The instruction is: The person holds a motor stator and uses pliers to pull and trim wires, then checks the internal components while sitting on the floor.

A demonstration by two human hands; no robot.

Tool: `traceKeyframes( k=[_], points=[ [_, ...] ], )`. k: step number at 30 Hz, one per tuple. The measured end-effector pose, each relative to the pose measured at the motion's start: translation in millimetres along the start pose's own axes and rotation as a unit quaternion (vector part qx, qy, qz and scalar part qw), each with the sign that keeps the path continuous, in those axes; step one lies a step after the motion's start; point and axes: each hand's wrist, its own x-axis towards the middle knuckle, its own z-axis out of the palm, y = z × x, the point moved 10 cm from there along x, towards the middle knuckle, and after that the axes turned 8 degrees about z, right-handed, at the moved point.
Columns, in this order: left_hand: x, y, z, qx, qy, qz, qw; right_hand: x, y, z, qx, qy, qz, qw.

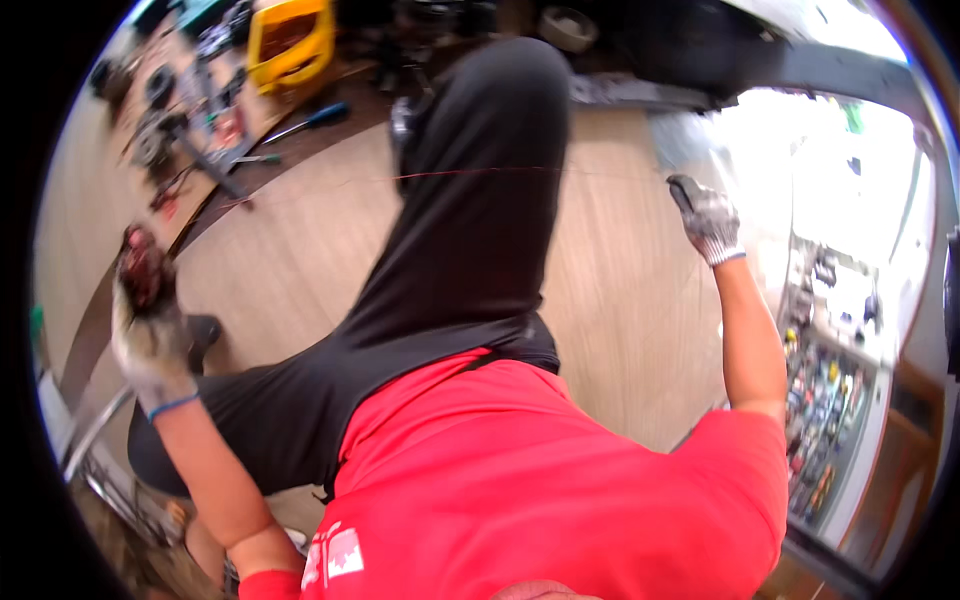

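My left hand (150, 335), in a grey work glove, is closed around a dark red reel-like object (145, 268) at the far left. A thin red string (480, 170) runs taut across the pale wooden panel (620, 300), passing over my raised black-trousered knee (480, 200). My right hand (708, 220), also gloved, pinches the string's right end above the panel. My red shirt fills the lower middle of the view.
A yellow case (290, 40) and scattered tools (190, 130) lie on the floor at the upper left, with a blue-handled screwdriver (318, 116) near the panel's edge. A shelf of small items (830, 400) stands at the right. A metal frame (95, 440) sits at the lower left.
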Motion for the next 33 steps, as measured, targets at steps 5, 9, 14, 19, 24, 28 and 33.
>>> traceKeyframes(
  k=[5, 9, 14, 19, 24, 28, 33],
  points=[
    [-18.4, -7.9, 5.3, 0.046, -0.094, -0.022, 0.994, -152.8, 200.5, 101.9, -0.090, -0.199, 0.295, 0.930],
    [13.4, -14.1, -1.3, 0.039, -0.033, -0.018, 0.999, -229.9, 245.9, 105.3, -0.089, -0.241, 0.391, 0.884],
    [-7.0, -57.5, 47.8, -0.005, -0.114, -0.072, 0.991, -345.8, 271.3, 186.8, 0.028, -0.468, 0.344, 0.814],
    [-18.7, -61.0, 52.9, 0.080, 0.032, -0.015, 0.996, -353.1, 223.7, 204.4, -0.060, -0.693, 0.033, 0.718],
    [-25.8, -58.8, 95.5, 0.086, 0.052, -0.015, 0.995, -64.9, 128.2, 92.1, 0.457, -0.116, 0.444, 0.762],
    [-21.6, -60.9, 93.0, 0.081, 0.045, 0.021, 0.995, 74.7, -119.5, -110.1, 0.605, -0.021, 0.097, 0.790],
    [-23.6, -59.2, 80.7, 0.106, 0.051, 0.040, 0.992, 128.3, -363.0, -149.7, 0.583, -0.206, -0.117, 0.777]
  ],
)
